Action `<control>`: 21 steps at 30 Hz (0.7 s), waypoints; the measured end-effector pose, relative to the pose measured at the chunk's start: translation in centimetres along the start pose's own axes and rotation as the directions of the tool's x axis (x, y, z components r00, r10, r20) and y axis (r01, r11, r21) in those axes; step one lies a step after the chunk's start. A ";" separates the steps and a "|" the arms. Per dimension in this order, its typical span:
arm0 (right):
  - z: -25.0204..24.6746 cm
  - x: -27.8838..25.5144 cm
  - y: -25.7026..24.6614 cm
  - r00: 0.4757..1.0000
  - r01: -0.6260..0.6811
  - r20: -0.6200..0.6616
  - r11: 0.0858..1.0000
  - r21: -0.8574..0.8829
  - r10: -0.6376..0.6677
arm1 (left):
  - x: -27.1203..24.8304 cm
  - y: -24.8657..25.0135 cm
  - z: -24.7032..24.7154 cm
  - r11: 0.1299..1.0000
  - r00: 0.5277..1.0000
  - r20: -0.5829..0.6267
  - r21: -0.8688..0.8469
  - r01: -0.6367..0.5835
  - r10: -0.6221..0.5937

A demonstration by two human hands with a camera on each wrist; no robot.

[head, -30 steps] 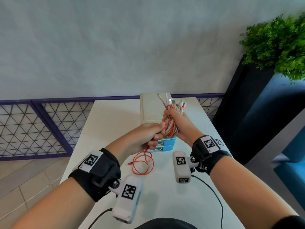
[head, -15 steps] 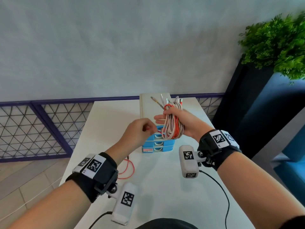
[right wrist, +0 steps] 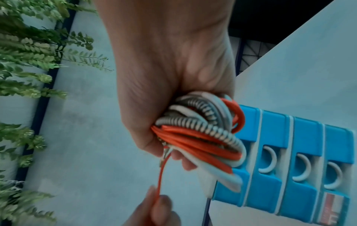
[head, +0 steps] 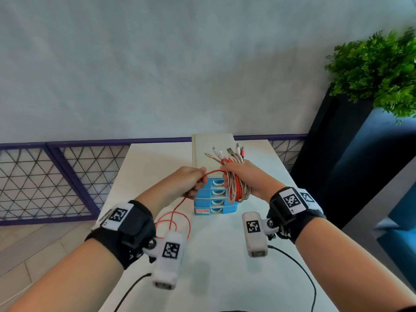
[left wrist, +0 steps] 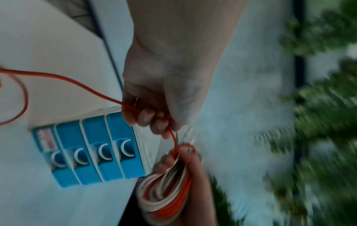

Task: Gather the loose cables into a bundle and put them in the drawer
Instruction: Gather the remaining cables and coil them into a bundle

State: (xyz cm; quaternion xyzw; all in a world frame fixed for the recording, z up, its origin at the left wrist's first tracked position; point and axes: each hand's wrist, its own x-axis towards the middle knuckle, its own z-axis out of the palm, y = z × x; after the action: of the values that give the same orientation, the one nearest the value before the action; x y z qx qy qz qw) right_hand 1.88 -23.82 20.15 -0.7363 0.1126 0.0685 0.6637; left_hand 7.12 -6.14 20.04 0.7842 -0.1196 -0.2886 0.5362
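Braided, smooth cable coils (head: 236, 188) in right hand (head: 249, 179); left hand (head: 191, 181) pinches red cable (head: 173, 212).

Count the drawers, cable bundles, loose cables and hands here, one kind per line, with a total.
Drawers: 4
Bundle: 1
Red cable: 1
Hands: 2, left hand and right hand
Total: 8

Soft, even daylight fills the head view, which bows straight lines outward at its edges. Faint shadows lie on the white table (head: 225, 255). Both wrist views are dimmer and bluish (the plant (left wrist: 318, 107) is heavily smeared by motion blur).
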 end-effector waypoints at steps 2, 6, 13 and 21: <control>-0.1 0.3 0.3 0.998 0.030 -0.050 1.000 0.003 -0.029 | 0.0 0.1 -0.8 0.922 0.985 0.146 -0.361 0.139 -0.092; 0.6 0.5 0.8 0.995 0.053 -0.089 0.999 0.009 -0.052 | 0.2 -0.3 -1.0 0.799 0.960 0.280 -0.570 0.189 -0.028; 2.0 1.0 1.3 0.999 -0.027 0.036 0.988 0.155 0.022 | 0.2 0.1 1.6 0.859 0.984 0.175 -0.499 0.115 -0.030; 1.7 1.1 1.4 0.999 -0.039 0.013 0.982 0.185 0.037 | 0.2 0.5 2.3 0.963 0.993 0.111 -0.263 0.062 -0.034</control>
State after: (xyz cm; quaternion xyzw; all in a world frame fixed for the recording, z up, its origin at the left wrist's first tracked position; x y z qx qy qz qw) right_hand 2.71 -22.37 18.36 -0.6689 0.1295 0.0739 0.7282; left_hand 6.04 -8.22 19.81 0.6913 -0.0888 -0.3559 0.6225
